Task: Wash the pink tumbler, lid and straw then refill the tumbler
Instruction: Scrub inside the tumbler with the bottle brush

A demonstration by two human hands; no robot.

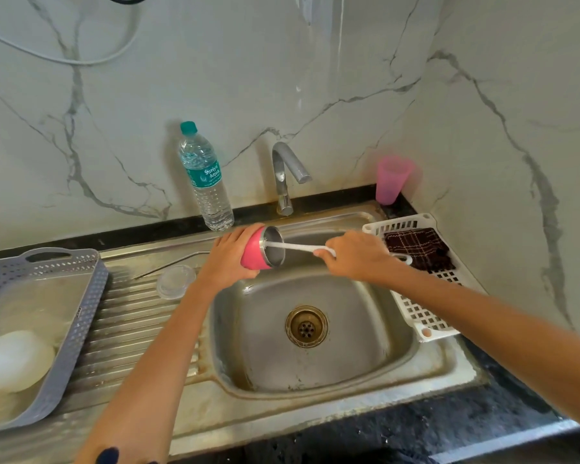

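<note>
Head view: grips the pink tumbler [253, 251] in the left hand [230, 259], fingers [243, 231] curled round its closed end; held on its side above the far edge of the sink [315, 370], steel mouth turned to the right; clasps a white brush [298, 246] in the right hand [354, 254], fingers [322, 252] clenched about the handle, front end pushed into the tumbler's mouth, loop end poking out behind the palm; on the ribbed drainboard left of the basin, a clear lid [176, 281] lying flat just beside the left wrist; behind it, a thin metal straw [168, 266] lying at a slant, apart from the lid; at the far left, a grey basket [77, 323] with pale, blurred contents; against the marble wall, a water bottle [206, 182] standing upright with its teal cap on, near the tap [283, 172]; no water visible at the spout; in the back right corner, a pink cup [390, 179] upright on the dark desk [416, 426]; right of the basin, a white rack [426, 316] carrying a dark checked cloth [419, 247] at its far end, partly behind the right hand.
</note>
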